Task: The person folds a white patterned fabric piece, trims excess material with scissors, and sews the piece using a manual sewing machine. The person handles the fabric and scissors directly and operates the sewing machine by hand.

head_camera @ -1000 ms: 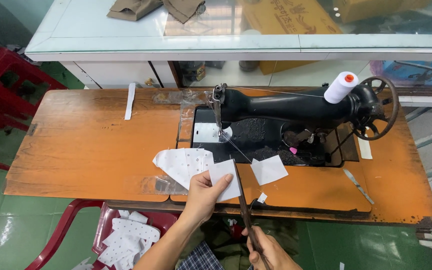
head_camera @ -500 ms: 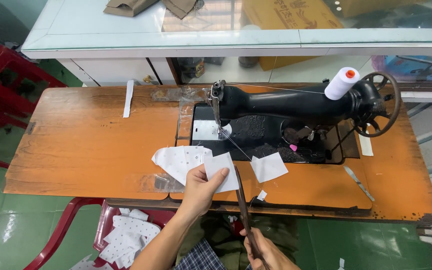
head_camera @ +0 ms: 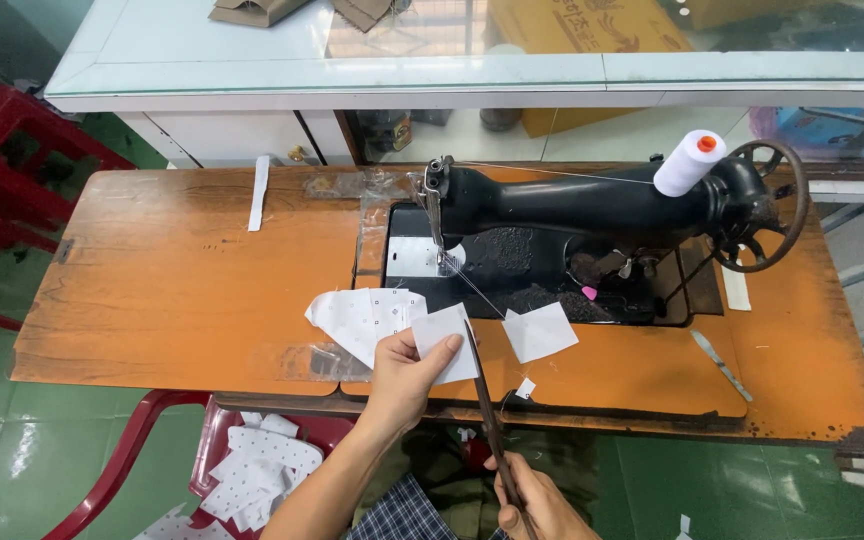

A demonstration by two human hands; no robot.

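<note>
My left hand (head_camera: 404, 378) grips a small white fabric piece (head_camera: 446, 340) over the front edge of the orange sewing table (head_camera: 172, 290). My right hand (head_camera: 537, 505) is low at the frame's bottom, closed on the handles of long dark scissors (head_camera: 485, 405) whose blades rise along the right side of that piece. A larger dotted white fabric (head_camera: 362, 318) lies just left of my left hand. Another white square (head_camera: 540, 332) rests to the right, by the black sewing machine (head_camera: 592, 215).
A white thread spool (head_camera: 689, 163) stands on the machine beside its handwheel (head_camera: 764, 205). A red basket (head_camera: 252, 470) of white fabric pieces sits below the table. A metal tool (head_camera: 720, 364) lies at the table's right. A glass counter (head_camera: 452, 60) runs behind.
My left hand has lifted the small white piece slightly and brought it against the scissor blades. My right hand stays low on the scissors.
</note>
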